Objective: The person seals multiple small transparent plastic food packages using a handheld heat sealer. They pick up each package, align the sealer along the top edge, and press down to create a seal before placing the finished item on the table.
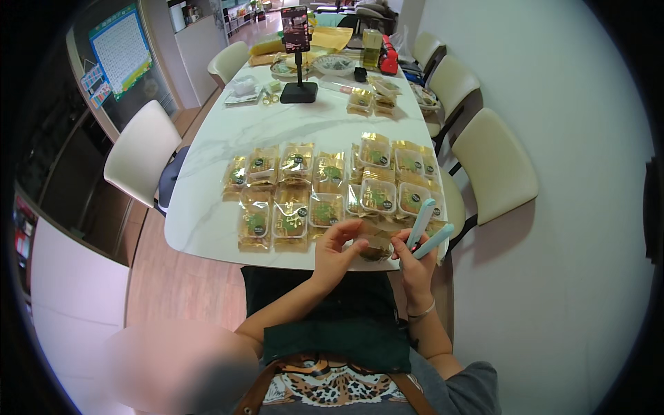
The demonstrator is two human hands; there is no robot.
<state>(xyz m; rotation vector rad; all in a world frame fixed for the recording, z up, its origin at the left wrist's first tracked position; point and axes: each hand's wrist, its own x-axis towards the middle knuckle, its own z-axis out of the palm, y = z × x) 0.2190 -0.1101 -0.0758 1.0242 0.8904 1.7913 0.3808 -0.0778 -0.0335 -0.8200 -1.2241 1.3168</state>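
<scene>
My left hand [336,254] grips a see-through packet [375,253] at the table's near edge. Something brownish shows inside it. On the other side, the fingertips of my right hand [418,262] pinch the packet's upper corner. That same hand also holds a light-blue two-armed tool [426,220], which looks like a small hand-held bag sealer, its arms spread in a V. Just beyond my hands stand stacked gold-printed packets [378,196] with clear trays inside. To the left lie more such packets [290,215], bearing round dark stickers and green print.
The white marble-patterned table [207,207] runs away from me. A phone on a black stand [298,92] is upright farther back, near gold scissors [271,97], several more packets [360,101], a glass bowl [334,65] and an oil bottle [371,47]. Cream chairs [495,166] line both sides.
</scene>
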